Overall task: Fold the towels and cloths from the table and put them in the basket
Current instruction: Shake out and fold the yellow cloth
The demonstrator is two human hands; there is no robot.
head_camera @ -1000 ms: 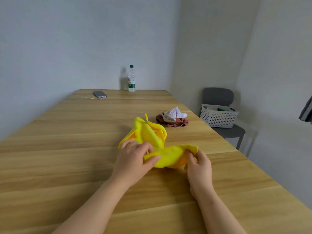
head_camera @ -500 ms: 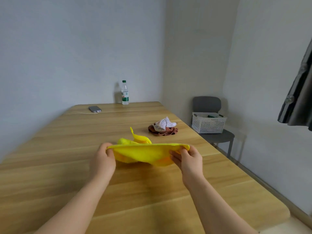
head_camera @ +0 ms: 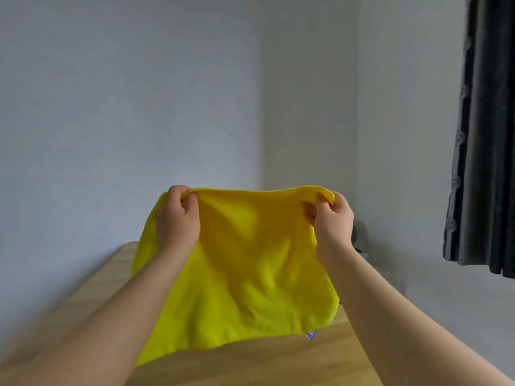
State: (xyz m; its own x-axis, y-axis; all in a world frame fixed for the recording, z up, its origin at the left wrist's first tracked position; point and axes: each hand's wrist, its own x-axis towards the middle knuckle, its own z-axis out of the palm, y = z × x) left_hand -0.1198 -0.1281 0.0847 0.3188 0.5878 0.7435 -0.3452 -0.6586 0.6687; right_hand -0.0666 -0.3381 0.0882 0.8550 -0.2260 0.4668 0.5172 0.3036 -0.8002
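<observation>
A yellow cloth (head_camera: 250,263) hangs spread out in the air above the wooden table (head_camera: 250,363). My left hand (head_camera: 177,218) pinches its top left corner, and my right hand (head_camera: 330,218) pinches its top right corner. The cloth's lower edge hangs just over the tabletop, with a small purple label (head_camera: 310,335) at its bottom right. The basket and the other cloths are hidden behind the yellow cloth or out of view.
A dark curtain (head_camera: 485,135) hangs at the right. Pale walls meet in a corner behind the cloth. A dark bit of the chair (head_camera: 356,238) shows past my right wrist.
Both hands have lifted the yellow cloth off the table and pulled it open by its top corners. The view has tilted upward, so the far table, the bottle and the basket are gone from sight.
</observation>
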